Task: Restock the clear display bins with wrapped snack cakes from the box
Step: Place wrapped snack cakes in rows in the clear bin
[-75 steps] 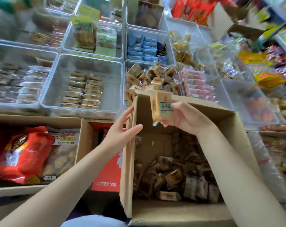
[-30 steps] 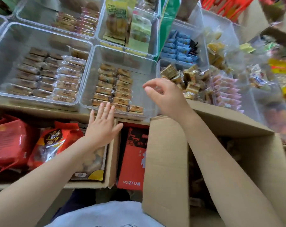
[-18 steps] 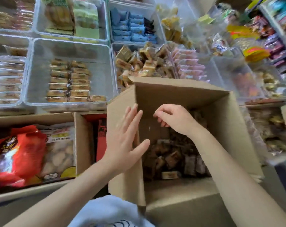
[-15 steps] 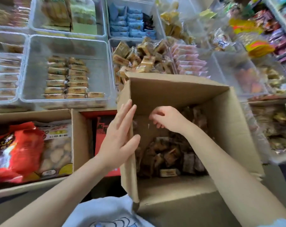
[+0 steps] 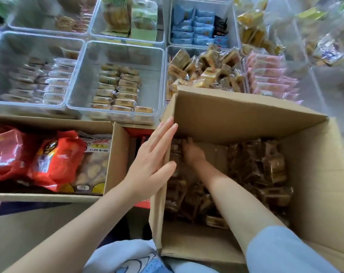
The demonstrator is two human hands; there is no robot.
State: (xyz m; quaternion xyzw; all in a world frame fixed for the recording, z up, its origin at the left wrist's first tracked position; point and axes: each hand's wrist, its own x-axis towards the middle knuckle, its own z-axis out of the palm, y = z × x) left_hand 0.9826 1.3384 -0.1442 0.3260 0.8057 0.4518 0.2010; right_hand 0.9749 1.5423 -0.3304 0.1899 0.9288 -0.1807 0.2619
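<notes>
Since half a second ago the right hand (image 5: 192, 152) has dropped from just under the box's far rim to deep inside the cardboard box (image 5: 236, 117), down among the wrapped snack cakes (image 5: 261, 166) at the far left corner of the floor. Its fingers are in shadow and partly behind the left wall, so I cannot tell whether they are apart or closed on a cake. The left hand (image 5: 153, 160) lies flat against the outside of the box's left wall as before, fingers straight and close together, thumb spread over the wall's top edge.

Most of the cakes in the box lie heaped along the right side and the near left, with a bare strip of cardboard floor between. Just beyond the box's far wall a clear bin (image 5: 168, 56) is piled with the same tan wrapped cakes (image 5: 208, 69). To its left another clear bin (image 5: 84, 75) holds neat rows of long wrapped bars (image 5: 118, 89). Left of the box, an open carton (image 5: 112, 154) holds red snack bags (image 5: 55, 160).
</notes>
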